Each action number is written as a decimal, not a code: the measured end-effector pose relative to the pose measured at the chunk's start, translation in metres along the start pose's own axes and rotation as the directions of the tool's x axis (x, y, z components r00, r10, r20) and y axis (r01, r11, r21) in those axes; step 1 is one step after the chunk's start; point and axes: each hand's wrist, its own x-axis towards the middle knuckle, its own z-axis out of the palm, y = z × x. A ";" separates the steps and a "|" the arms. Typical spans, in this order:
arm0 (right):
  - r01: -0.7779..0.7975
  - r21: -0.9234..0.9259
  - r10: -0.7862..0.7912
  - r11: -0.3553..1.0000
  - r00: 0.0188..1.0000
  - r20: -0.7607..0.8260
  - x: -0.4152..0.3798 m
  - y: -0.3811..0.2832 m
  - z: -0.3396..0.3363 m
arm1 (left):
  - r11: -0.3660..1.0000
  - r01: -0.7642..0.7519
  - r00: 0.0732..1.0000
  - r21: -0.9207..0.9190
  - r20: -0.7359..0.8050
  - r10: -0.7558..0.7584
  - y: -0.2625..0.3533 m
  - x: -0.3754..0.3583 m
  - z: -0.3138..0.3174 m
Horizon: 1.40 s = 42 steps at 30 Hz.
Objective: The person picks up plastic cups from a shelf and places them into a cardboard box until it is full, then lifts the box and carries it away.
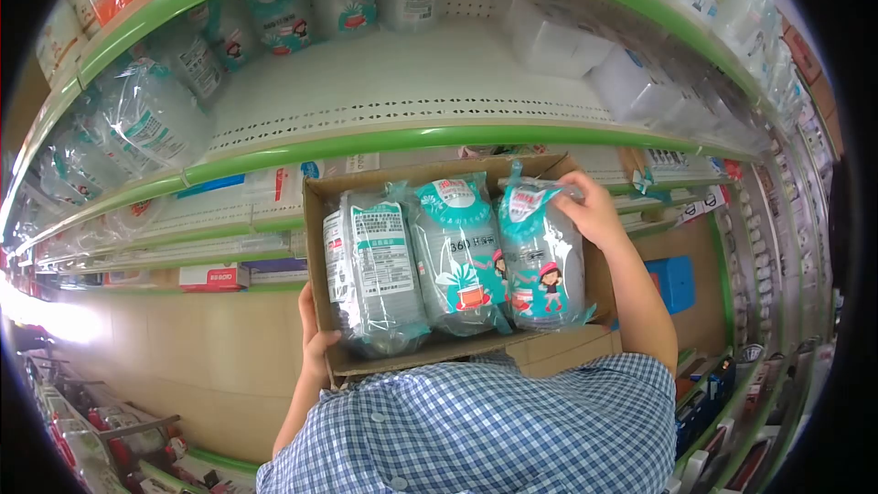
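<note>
Left hand [314, 340] under cardboard box [320, 210], right hand [590, 210] seemingly gripping packet [540, 256] (rightmost)

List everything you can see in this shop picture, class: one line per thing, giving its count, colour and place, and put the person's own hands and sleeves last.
cardboard box: one, brown, held up in front of the shelves.
plastic packs in the box: three, clear with teal printed labels, side by side.
green-edged shelf: one white deck at centre, mostly bare, more tiers above and below.
packs on the shelf: several, clear and teal, at the left and back; count unclear.
white packs: several, right side of the shelf.
blue box: one, lower right.
left hand: under the box's left corner.
right hand: gripping the top of the rightmost pack.
checked sleeves: blue and white, bottom centre.
</note>
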 end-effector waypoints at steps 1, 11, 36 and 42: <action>0.021 -0.071 -0.018 0.997 0.999 0.041 0.001 -0.002 0.003 | 1.000 0.000 1.000 0.005 -0.018 0.000 0.002 0.000 0.003; 0.223 0.199 -0.178 0.954 0.959 -0.219 0.005 0.001 -0.013 | 0.999 0.009 0.999 0.041 -0.035 -0.008 0.002 0.001 0.003; -0.031 0.260 0.014 0.965 0.998 0.067 0.079 0.055 0.079 | 0.988 -0.151 0.985 0.032 0.090 0.148 -0.023 0.002 -0.013; -0.011 0.235 -0.006 0.972 0.997 0.071 0.084 0.048 0.088 | 0.979 -0.184 0.980 0.083 0.092 0.176 -0.028 0.004 -0.014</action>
